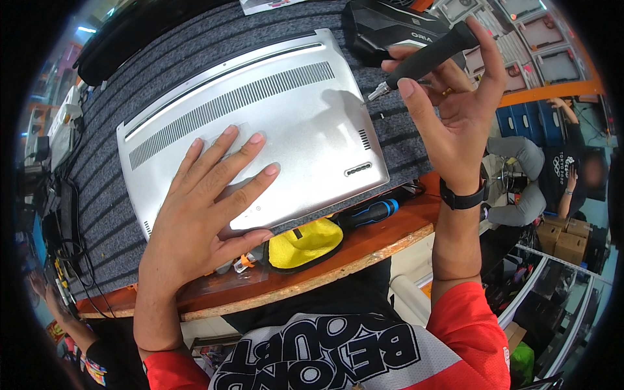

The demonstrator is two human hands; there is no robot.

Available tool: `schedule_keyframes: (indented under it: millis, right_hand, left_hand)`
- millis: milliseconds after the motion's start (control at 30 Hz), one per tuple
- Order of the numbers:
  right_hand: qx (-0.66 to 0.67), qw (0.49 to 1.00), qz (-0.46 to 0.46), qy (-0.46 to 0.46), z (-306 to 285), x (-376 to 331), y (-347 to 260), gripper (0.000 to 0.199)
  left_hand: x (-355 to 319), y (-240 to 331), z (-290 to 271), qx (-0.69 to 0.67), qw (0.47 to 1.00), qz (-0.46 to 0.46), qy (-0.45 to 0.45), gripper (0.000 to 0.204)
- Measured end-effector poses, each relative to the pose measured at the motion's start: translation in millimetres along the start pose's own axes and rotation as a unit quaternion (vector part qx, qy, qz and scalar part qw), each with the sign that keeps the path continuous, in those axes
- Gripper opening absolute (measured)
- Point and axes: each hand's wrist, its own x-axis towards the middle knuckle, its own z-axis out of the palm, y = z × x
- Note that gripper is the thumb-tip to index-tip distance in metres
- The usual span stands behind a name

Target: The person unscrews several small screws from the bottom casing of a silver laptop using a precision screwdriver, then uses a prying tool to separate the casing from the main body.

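Observation:
A silver laptop [305, 133] lies upside down, its vented bottom cover facing up. My left hand [205, 192] rests on the cover with its fingers spread, covering the near left part. Gripped between the thumb and fingers of my right hand [455, 120] is a screwdriver [432, 57] with a thick black handle. It slants down to the left, and its short metal tip is at the laptop's right edge. I cannot tell whether the tip touches the case. One small bit lies on the mat just right of that edge.
Under the laptop is a dark grey ribbed mat [97, 175]. A yellow cloth [305, 246] and a blue-and-black tool handle [370, 211] lie along the wooden table edge [364, 253]. Behind my right hand stands a black box [377, 32]. Cables run at left; another person [565, 162] sits at right.

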Motion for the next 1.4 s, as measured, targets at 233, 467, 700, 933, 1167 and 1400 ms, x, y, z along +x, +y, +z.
schedule_keyframes:
  millis: [233,467,700,933,1167,1400]
  right_hand:
    - [-0.119,0.992,-0.036,0.0,1.2,-4.6,-0.5,0.093]
    - [-0.132,0.991,-0.026,-0.008,4.6,-6.4,-4.3,0.099]
    - [-0.093,0.996,0.001,-0.019,8.5,-6.7,-4.6,0.102]
    - [-0.094,0.995,-0.034,-0.011,8.0,-7.1,0.3,0.101]
    - [-0.099,0.995,-0.032,-0.012,10.1,-8.2,1.2,0.102]
    - [-0.126,0.992,-0.02,-0.002,6.8,-8.2,-0.4,0.101]
  left_hand:
    - [-0.2,0.2,-0.8,-0.003,1.0,0.0,-0.001,0.082]
    - [0.7,-0.9,-1.2,-0.001,1.0,0.005,-0.003,0.079]
    - [-0.7,-1.5,-2.0,-0.003,1.0,0.006,-0.007,0.075]
    - [-2.1,-2.0,-0.3,-0.008,1.0,0.007,-0.004,0.074]
    - [-1.2,-0.9,-2.0,-0.003,1.0,0.007,-0.004,0.074]
    - [-1.1,-1.3,-1.6,-0.003,1.0,0.01,-0.004,0.074]
